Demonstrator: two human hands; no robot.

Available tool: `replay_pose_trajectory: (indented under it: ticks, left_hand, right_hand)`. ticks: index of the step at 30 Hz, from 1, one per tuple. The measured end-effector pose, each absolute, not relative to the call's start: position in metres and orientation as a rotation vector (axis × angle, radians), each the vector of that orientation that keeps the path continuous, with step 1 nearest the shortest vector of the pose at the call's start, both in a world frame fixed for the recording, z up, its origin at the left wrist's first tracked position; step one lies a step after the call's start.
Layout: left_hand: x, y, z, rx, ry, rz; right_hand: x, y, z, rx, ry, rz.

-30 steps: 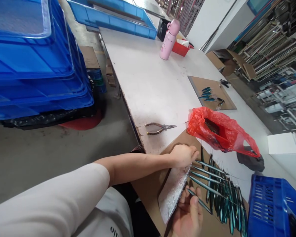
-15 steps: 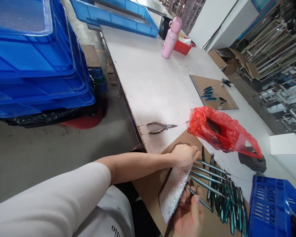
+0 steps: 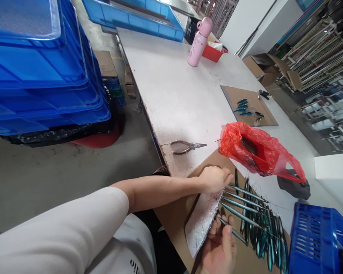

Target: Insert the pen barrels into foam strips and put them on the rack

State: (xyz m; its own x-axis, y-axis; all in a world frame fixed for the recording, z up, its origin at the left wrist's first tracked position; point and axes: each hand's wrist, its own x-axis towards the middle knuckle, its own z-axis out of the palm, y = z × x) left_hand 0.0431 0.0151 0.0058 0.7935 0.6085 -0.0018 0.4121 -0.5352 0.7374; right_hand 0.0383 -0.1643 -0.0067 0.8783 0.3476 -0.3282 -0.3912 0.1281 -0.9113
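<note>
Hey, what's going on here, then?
Someone is working bare-handed at a white table. The right hand holds a slim teal piece by the edge of a white block, from which similar pieces jut out. The left hand is at the block's far end; its exact grip is unclear. Loose teal pieces lie alongside, with pliers nearby.

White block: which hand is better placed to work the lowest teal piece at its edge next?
Right, I'd say. The right hand has that teal piece in its fingers, tip toward the white block. The left hand is at the block's upper end, its grip partly hidden.
</note>
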Motion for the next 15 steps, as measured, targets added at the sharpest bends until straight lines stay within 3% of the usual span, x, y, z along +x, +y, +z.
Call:
replay_pose_trajectory:
  ticks: [15]
  left_hand:
    - [0.0426,0.0156,0.0043,2.218,0.733,0.345]
  right_hand:
    - [0.0374,-0.1622,-0.0040,-1.355,0.094,0.526]
